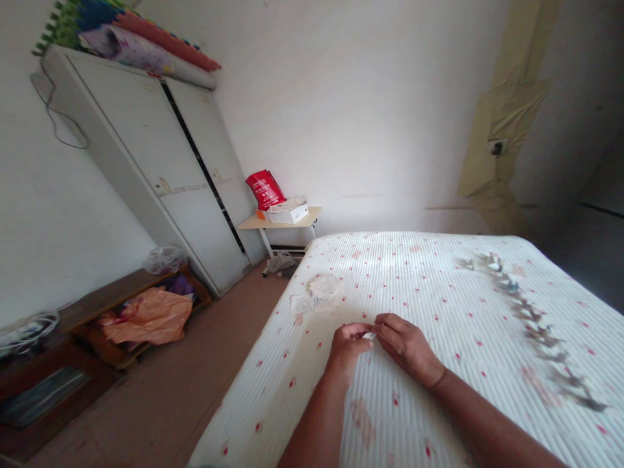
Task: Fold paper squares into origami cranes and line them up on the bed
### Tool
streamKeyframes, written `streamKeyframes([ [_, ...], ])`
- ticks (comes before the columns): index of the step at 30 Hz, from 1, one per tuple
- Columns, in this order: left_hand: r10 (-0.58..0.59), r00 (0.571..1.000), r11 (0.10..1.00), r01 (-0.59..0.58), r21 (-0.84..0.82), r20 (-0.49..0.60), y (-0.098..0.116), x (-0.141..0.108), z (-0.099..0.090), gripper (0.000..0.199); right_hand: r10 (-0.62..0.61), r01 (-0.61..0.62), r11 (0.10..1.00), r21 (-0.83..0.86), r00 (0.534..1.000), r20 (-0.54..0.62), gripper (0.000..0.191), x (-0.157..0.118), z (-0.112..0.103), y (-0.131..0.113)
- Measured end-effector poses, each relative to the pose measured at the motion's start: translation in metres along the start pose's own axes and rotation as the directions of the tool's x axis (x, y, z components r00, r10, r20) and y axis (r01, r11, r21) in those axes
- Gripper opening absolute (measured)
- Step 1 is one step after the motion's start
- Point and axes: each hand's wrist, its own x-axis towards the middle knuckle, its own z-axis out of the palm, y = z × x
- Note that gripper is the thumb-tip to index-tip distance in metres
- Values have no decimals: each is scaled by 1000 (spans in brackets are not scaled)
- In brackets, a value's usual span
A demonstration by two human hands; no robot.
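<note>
Over the middle of the bed point(312, 390), my left hand point(347, 348) and my right hand point(403, 344) meet at the fingertips. Between them is a small whitish piece point(369, 336), mostly covered by the fingers; its kind I cannot make out. Both hands are closed in a pinch on it. Beyond the left hand, printed paper pieces point(325, 287) lie on the striped, flower-dotted cover. Along the right side of the bed runs a row of several small dark-and-white objects point(533, 318), blurred, their kind unclear.
At the back stands a small table point(249, 223) with a red bag point(266, 188) and a white box point(290, 214). A tall grey cabinet point(141, 123) carries rolled mats point(156, 55). On the left, a low wooden unit point(92, 305) holds an orange plastic bag point(151, 315).
</note>
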Motion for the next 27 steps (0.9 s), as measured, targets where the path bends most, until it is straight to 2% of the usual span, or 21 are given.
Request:
streamKeyframes([
  [6, 10, 999, 1000, -10, 5, 49, 0, 0, -2, 30, 0, 0, 1000, 2, 1000, 18, 25, 1, -1, -2],
  [16, 20, 1000, 1000, -20, -14, 5, -6, 3, -4, 24, -37, 36, 998, -51, 999, -20, 25, 2, -1, -4],
  [27, 50, 997, 999, -49, 6, -60, -8, 5, -3, 20, -40, 41, 998, -54, 999, 13, 25, 3, -2, -4],
])
